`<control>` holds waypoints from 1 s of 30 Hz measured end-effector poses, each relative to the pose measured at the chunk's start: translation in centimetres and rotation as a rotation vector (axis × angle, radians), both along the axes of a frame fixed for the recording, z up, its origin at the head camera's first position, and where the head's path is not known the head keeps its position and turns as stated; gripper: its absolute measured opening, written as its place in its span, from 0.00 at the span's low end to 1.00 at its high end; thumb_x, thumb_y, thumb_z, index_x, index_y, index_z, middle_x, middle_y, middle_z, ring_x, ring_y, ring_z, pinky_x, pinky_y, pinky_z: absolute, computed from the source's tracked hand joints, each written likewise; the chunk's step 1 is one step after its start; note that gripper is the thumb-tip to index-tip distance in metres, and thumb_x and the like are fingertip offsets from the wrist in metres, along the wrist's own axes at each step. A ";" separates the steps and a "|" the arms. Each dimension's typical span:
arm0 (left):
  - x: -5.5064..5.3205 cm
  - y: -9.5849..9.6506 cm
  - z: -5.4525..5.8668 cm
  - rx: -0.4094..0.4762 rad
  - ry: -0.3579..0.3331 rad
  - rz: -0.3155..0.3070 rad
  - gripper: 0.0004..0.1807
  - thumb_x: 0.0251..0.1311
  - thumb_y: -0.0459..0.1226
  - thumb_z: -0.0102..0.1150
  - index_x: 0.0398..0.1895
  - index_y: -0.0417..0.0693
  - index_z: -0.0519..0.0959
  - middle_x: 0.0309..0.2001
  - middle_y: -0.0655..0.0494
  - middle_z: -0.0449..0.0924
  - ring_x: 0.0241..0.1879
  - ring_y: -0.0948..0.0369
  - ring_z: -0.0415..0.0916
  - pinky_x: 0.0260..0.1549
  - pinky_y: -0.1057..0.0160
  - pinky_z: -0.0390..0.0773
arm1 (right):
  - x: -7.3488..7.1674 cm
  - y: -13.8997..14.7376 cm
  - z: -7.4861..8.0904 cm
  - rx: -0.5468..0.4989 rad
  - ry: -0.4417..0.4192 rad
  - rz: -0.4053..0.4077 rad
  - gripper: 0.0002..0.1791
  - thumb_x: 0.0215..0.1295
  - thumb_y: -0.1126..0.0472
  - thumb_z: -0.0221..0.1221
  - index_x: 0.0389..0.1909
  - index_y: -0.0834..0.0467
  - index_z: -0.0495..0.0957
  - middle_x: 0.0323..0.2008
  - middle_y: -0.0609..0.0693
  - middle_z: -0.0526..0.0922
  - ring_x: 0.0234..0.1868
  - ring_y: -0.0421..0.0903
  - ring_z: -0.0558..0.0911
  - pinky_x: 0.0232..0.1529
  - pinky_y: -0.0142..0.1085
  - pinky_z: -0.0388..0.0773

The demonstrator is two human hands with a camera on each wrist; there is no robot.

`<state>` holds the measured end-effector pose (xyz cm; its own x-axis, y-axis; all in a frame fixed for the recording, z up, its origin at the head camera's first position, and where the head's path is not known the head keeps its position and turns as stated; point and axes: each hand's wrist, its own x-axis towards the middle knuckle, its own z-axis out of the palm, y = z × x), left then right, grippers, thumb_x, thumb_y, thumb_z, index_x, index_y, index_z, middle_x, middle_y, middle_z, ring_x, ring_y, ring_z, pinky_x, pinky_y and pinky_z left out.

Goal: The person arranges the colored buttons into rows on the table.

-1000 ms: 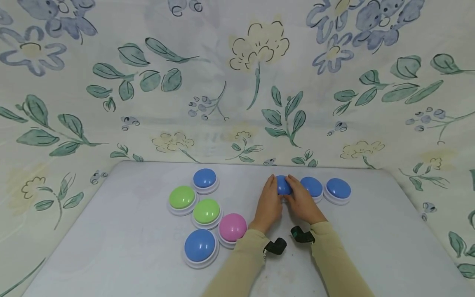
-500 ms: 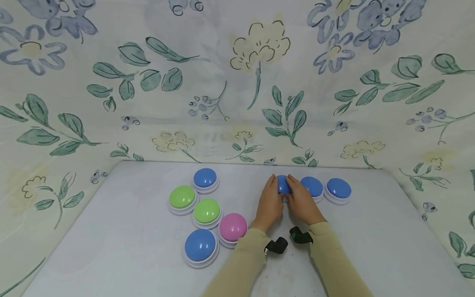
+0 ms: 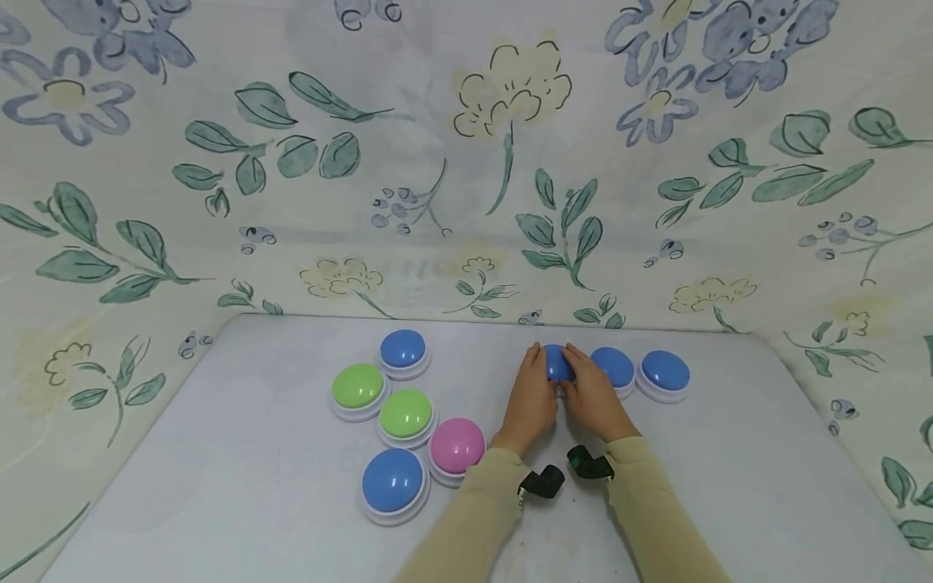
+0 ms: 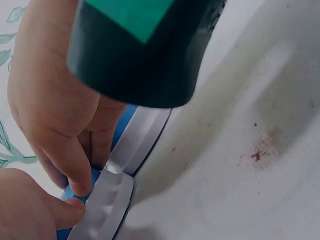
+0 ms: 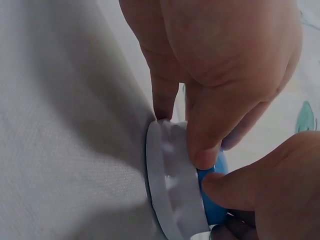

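Observation:
Far back on the table, my two hands hold a blue dome push button with a white base (image 3: pixel 557 363) from both sides. The left hand (image 3: pixel 529 405) is on its left side, the right hand (image 3: pixel 594 398) on its right. In the right wrist view, the left hand's thumb (image 5: pixel 205 156) presses on the blue dome (image 5: pixel 214 192), close to the right thumb (image 5: pixel 225 187); another left finger touches the ridged white base (image 5: pixel 172 185). The base stands on the table. A second blue button (image 3: pixel 611 367) sits right beside the right hand, partly covered by it.
Another blue button (image 3: pixel 665 372) ends the row at right. On the left stand a blue button (image 3: pixel 402 350), two green ones (image 3: pixel 357 387), a pink one (image 3: pixel 457 445) by the left sleeve, and a front blue one (image 3: pixel 392 481). A flowered cloth (image 3: pixel 437 243) hangs behind.

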<state>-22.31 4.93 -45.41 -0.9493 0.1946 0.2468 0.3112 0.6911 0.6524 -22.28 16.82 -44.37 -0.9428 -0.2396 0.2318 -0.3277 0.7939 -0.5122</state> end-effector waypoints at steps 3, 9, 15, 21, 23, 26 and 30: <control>0.0 -0.1 0.0 -0.001 0.015 -0.002 0.29 0.62 0.27 0.49 0.66 0.30 0.56 0.67 0.37 0.55 0.67 0.48 0.53 0.64 0.55 0.57 | 0.0 0.0 0.1 -0.019 -0.002 -0.012 0.27 0.61 0.73 0.53 0.61 0.74 0.61 0.63 0.69 0.62 0.63 0.64 0.63 0.61 0.56 0.61; 0.0 -0.5 0.5 -0.012 0.050 0.002 0.30 0.61 0.26 0.49 0.67 0.33 0.56 0.67 0.37 0.54 0.68 0.47 0.51 0.64 0.55 0.57 | 0.0 -0.1 0.5 -0.046 0.001 -0.027 0.28 0.61 0.73 0.53 0.62 0.74 0.60 0.63 0.68 0.62 0.64 0.62 0.63 0.63 0.53 0.60; 0.1 -1.2 1.7 -0.017 0.075 0.004 0.29 0.62 0.29 0.49 0.67 0.35 0.57 0.67 0.39 0.56 0.67 0.47 0.53 0.64 0.55 0.58 | 0.3 0.0 1.2 -0.054 0.028 -0.020 0.28 0.61 0.72 0.54 0.62 0.73 0.61 0.63 0.68 0.63 0.63 0.63 0.64 0.62 0.54 0.61; 0.2 -1.7 3.3 0.033 0.085 -0.001 0.29 0.62 0.28 0.50 0.67 0.36 0.58 0.67 0.40 0.57 0.67 0.48 0.53 0.64 0.54 0.58 | 0.4 -0.1 1.8 -0.075 0.038 -0.019 0.28 0.61 0.70 0.54 0.63 0.71 0.61 0.63 0.67 0.63 0.63 0.63 0.63 0.62 0.55 0.60; 0.3 -1.9 3.7 0.040 0.092 0.001 0.29 0.62 0.29 0.50 0.67 0.36 0.58 0.67 0.41 0.57 0.67 0.49 0.53 0.64 0.55 0.59 | 0.4 -0.2 2.0 -0.092 0.038 -0.026 0.28 0.61 0.69 0.55 0.62 0.69 0.62 0.63 0.66 0.63 0.64 0.62 0.63 0.63 0.54 0.60; 0.4 -2.4 4.3 0.072 0.106 0.008 0.29 0.62 0.28 0.51 0.67 0.36 0.58 0.67 0.41 0.58 0.67 0.49 0.54 0.64 0.54 0.58 | 0.5 -0.5 2.2 -0.119 0.054 -0.018 0.28 0.60 0.69 0.56 0.62 0.69 0.64 0.63 0.65 0.64 0.63 0.62 0.64 0.63 0.55 0.60; 0.3 -3.6 5.1 0.116 0.114 0.017 0.29 0.62 0.29 0.50 0.67 0.37 0.58 0.67 0.41 0.57 0.67 0.47 0.53 0.64 0.51 0.58 | 0.5 -1.2 2.4 -0.145 0.073 0.004 0.28 0.60 0.68 0.57 0.62 0.68 0.64 0.63 0.64 0.65 0.64 0.61 0.64 0.62 0.55 0.61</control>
